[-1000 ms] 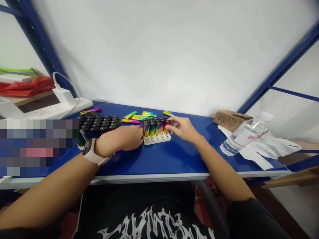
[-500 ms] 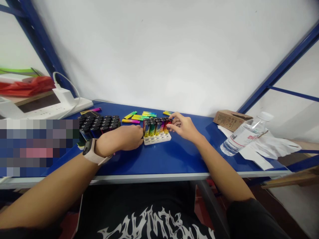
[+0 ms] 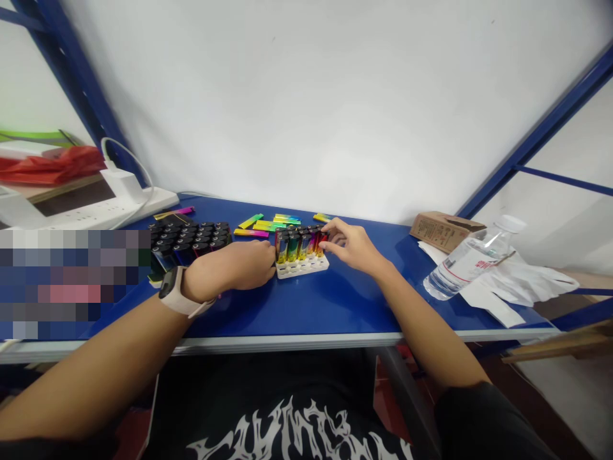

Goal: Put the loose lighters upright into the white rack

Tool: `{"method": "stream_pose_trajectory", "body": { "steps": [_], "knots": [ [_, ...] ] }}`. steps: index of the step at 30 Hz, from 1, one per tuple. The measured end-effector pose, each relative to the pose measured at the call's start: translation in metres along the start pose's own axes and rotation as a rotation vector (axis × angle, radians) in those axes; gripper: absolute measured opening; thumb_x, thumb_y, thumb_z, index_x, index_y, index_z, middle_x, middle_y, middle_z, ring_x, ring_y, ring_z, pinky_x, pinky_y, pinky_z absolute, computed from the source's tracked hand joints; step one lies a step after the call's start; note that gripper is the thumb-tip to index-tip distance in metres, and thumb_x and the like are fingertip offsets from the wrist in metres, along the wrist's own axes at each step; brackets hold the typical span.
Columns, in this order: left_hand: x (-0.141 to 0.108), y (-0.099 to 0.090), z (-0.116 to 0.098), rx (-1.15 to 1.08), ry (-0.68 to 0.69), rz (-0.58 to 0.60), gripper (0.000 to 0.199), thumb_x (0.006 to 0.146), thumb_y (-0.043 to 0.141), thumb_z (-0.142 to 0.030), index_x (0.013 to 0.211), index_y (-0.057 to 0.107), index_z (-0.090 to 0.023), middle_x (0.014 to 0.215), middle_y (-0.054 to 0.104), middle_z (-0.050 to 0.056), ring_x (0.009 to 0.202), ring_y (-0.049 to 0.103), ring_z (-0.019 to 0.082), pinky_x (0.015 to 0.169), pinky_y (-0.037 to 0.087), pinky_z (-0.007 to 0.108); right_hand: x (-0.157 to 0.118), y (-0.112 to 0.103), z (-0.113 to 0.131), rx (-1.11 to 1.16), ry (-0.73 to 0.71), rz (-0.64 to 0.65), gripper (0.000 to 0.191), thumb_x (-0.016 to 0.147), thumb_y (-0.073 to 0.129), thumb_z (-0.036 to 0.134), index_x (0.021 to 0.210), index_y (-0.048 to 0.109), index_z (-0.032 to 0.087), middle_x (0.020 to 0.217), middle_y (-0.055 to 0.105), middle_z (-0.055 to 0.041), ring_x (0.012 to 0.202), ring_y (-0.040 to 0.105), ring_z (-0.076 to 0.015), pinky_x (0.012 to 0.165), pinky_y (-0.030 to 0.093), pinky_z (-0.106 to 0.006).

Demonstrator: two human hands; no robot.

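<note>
A white holed rack [image 3: 302, 267] stands near the middle of the blue table, carrying several shiny rainbow-coloured tubes [image 3: 293, 246] with black tops, upright in rows. At its left end is my left hand [image 3: 251, 263], back of the hand up, fingers curled against the rack; its fingertips are mostly hidden. My right hand [image 3: 352, 246] reaches in from the right, with thumb and fingers bent around the reddish tube [image 3: 322, 240] at the rack's right end. Left of the rack, a dense group of similar black-topped tubes [image 3: 184, 239] stands partly behind my left wrist.
Flat shiny rainbow-coloured pieces [image 3: 251, 233] lie behind the rack. A water bottle [image 3: 454, 265] leans at the right beside a brown carton [image 3: 443, 231] and crumpled white paper [image 3: 531, 278]. A white power strip [image 3: 156, 201] with a plugged-in charger sits back left.
My right hand has shifted slightly left, its fingers closer around the end tube. My left hand and the rack have stayed in place.
</note>
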State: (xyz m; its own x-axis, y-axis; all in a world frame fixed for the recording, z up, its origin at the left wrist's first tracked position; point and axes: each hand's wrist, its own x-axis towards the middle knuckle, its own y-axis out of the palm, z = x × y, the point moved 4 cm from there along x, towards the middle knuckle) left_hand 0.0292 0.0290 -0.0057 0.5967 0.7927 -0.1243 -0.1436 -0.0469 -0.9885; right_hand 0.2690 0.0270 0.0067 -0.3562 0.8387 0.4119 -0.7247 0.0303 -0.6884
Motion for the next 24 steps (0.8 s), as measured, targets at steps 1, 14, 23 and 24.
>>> {"method": "stream_pose_trajectory", "body": {
  "steps": [1, 14, 23, 24],
  "knots": [
    [0.0000, -0.0001, -0.0002, 0.006, -0.001, 0.005, 0.034, 0.102, 0.049, -0.035, 0.115, 0.071, -0.012, 0.116, 0.078, 0.020, 0.100, 0.076, 0.032, 0.089, 0.058, 0.041, 0.0001, 0.0003, -0.0002, -0.004, -0.001, 0.000, 0.025, 0.093, 0.073, 0.034, 0.112, 0.061, 0.023, 0.083, 0.070, -0.0018, 0.075, 0.069, -0.0192, 0.075, 0.057, -0.036],
    [-0.0008, -0.0031, -0.0030, 0.000, -0.016, 0.012, 0.037, 0.102, 0.051, -0.033, 0.119, 0.074, -0.010, 0.118, 0.078, 0.021, 0.101, 0.076, 0.032, 0.092, 0.057, 0.039, -0.0018, 0.0030, -0.0011, -0.050, -0.003, 0.017, 0.026, 0.097, 0.066, 0.043, 0.109, 0.051, 0.024, 0.087, 0.069, -0.0027, 0.073, 0.066, -0.0193, 0.069, 0.051, -0.035],
    [-0.0017, -0.0030, -0.0037, 0.023, -0.007, 0.019, 0.038, 0.103, 0.049, -0.031, 0.121, 0.072, -0.008, 0.118, 0.077, 0.022, 0.102, 0.076, 0.034, 0.090, 0.058, 0.041, -0.0010, 0.0019, 0.0022, -0.095, -0.037, 0.000, 0.020, 0.100, 0.061, 0.041, 0.103, 0.053, 0.024, 0.089, 0.070, -0.0042, 0.077, 0.066, -0.0198, 0.071, 0.049, -0.034],
    [-0.0017, -0.0029, -0.0035, 0.020, -0.007, 0.015, 0.037, 0.103, 0.049, -0.032, 0.120, 0.072, -0.008, 0.118, 0.077, 0.022, 0.102, 0.076, 0.033, 0.089, 0.058, 0.040, -0.0010, 0.0017, 0.0025, -0.098, -0.040, 0.000, 0.020, 0.100, 0.061, 0.041, 0.103, 0.053, 0.024, 0.089, 0.071, -0.0043, 0.077, 0.066, -0.0199, 0.071, 0.049, -0.034]
  ]
}}
